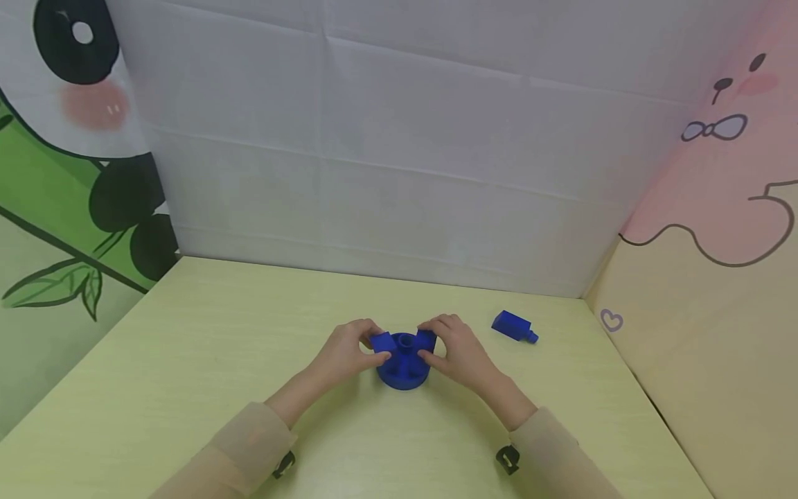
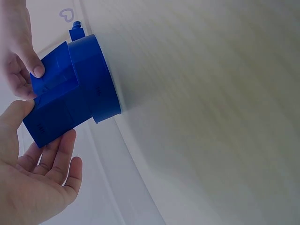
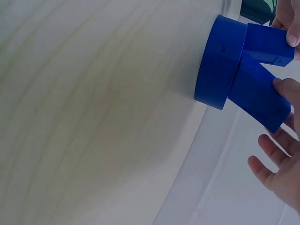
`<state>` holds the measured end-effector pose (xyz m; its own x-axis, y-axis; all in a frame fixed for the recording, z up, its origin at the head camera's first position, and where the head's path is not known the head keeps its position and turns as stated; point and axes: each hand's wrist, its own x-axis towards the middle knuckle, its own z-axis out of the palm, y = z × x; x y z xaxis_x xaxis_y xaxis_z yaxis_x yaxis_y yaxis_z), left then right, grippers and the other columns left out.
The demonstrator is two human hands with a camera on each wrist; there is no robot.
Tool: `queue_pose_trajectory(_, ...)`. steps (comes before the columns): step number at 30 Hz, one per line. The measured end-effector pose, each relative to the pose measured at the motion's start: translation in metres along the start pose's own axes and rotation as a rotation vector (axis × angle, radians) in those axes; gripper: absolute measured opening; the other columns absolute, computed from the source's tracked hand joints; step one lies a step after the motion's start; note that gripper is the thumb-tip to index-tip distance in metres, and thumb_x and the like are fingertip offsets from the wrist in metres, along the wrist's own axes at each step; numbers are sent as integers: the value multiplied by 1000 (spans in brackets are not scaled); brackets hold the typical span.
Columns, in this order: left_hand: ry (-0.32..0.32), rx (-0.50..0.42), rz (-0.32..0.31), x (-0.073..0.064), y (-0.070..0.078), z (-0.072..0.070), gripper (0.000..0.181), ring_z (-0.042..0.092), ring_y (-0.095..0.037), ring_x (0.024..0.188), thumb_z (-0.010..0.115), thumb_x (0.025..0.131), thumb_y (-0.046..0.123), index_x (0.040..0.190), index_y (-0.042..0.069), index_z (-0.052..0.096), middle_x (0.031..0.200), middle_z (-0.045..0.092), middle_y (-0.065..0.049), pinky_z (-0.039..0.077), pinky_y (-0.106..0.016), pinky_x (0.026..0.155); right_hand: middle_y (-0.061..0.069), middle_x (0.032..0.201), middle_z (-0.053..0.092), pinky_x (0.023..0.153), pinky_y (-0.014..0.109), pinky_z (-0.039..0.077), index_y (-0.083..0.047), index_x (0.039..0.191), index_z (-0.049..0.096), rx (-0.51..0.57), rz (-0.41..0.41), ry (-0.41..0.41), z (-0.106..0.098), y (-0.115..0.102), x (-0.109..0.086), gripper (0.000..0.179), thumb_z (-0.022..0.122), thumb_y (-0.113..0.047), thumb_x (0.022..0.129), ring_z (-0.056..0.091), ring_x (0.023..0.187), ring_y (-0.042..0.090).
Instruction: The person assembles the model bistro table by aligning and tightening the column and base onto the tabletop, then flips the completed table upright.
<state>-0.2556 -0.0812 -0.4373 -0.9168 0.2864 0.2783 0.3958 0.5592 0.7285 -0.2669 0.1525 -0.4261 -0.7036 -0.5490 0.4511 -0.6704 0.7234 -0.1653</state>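
The left hand [image 1: 343, 355] pinches the left block [image 1: 382, 342] between thumb and fingers, and the right hand [image 1: 460, 352] pinches the right block [image 1: 427, 339] in the same way, so each grip is closed about its own piece. Both blocks are blue and meet the top of a round blue base [image 1: 402, 380], one at either side of its central tube [image 1: 406, 342]. The base sits flat on the pale yellow table [image 1: 262, 312], between the two hands. In the right wrist view the right block slants outward from the base; whether either block is fully seated cannot be told. Small marks, too faint to read, show on the side of the base

A blue spare block [image 1: 512, 326] lies on its side on the table, to the right of the base and farther back, well apart from both hands, its narrow knob [image 1: 532, 337] pointing right. Pale sleeves [image 1: 233, 447] cover the forearms. Behind the table hangs a creased white cloth [image 1: 405, 138]; a panda picture [image 1: 100, 132] is at the left, and a pink figure [image 1: 704, 180] and a small heart [image 1: 612, 320] are at the right
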Motion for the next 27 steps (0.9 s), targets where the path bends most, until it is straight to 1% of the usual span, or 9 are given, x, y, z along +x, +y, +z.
queue_pose_trajectory(3, 2, 3, -2, 0, 0, 0, 28, 57, -13, 76, 75, 70, 28, 93, 16, 62, 82, 60, 8, 45, -26, 67, -3, 97, 58, 76, 30, 45, -14, 106, 58, 0, 87, 10, 1, -2, -2, 40, 71, -34, 73, 49, 89, 13)
queue_pose_trajectory(7, 3, 2, -2, -1, 1, 0, 28, 57, -12, 75, 75, 70, 28, 93, 16, 62, 82, 60, 8, 45, -26, 67, -2, 91, 56, 68, 27, 43, -13, 104, 55, 11, 187, -10, 1, -6, -4, 45, 72, -38, 71, 46, 81, 12)
queue_pose_trajectory(9, 4, 3, -1, -1, 1, 0, 28, 57, -11, 75, 75, 70, 28, 92, 16, 62, 81, 60, 8, 45, -26, 67, -1, 90, 55, 65, 26, 42, -13, 104, 54, 21, 211, -17, 2, -8, -4, 46, 72, -39, 71, 45, 78, 12)
queue_pose_trajectory(12, 5, 3, -2, -1, 2, -1, 28, 57, -12, 76, 75, 70, 28, 92, 16, 62, 81, 60, 8, 45, -26, 67, -1, 92, 55, 65, 26, 41, -15, 107, 53, 14, 215, -25, 1, -7, -4, 48, 71, -42, 72, 45, 79, 12)
queue_pose_trajectory(15, 5, 4, -7, -1, 2, -1, 28, 57, -12, 76, 75, 70, 28, 93, 16, 62, 81, 60, 8, 45, -26, 67, -2, 100, 56, 72, 30, 43, -18, 114, 52, 44, 191, -37, 0, -3, -6, 53, 68, -47, 72, 48, 88, 13)
queue_pose_trajectory(17, 5, 2, -11, -1, 2, 0, 28, 57, -12, 76, 75, 70, 28, 93, 16, 62, 81, 60, 8, 45, -26, 67, -4, 111, 54, 81, 35, 43, -20, 121, 49, 104, 159, -64, -3, 2, -8, 56, 66, -47, 74, 47, 100, 14)
queue_pose_trajectory(21, 4, -7, -13, -2, 3, -1, 28, 57, -14, 76, 75, 70, 28, 92, 16, 62, 81, 60, 8, 45, -27, 67, -7, 132, 42, 97, 44, 34, -21, 131, 41, 247, 36, -138, -9, 13, -10, 56, 63, -34, 81, 35, 122, 15)
queue_pose_trajectory(24, 7, -10, -10, -2, 4, -1, 28, 58, -16, 76, 75, 70, 27, 92, 16, 62, 81, 60, 8, 45, -27, 66, -5, 136, 40, 99, 46, 32, -17, 132, 41, 290, -62, -164, -12, 19, -10, 52, 60, -22, 83, 32, 125, 16)
queue_pose_trajectory(27, 10, -11, -9, -3, 4, -2, 27, 58, -15, 76, 75, 70, 27, 91, 16, 62, 80, 60, 8, 45, -26, 66, -2, 133, 43, 98, 45, 33, -14, 129, 44, 298, -115, -157, -13, 22, -10, 47, 58, -14, 84, 35, 123, 16)
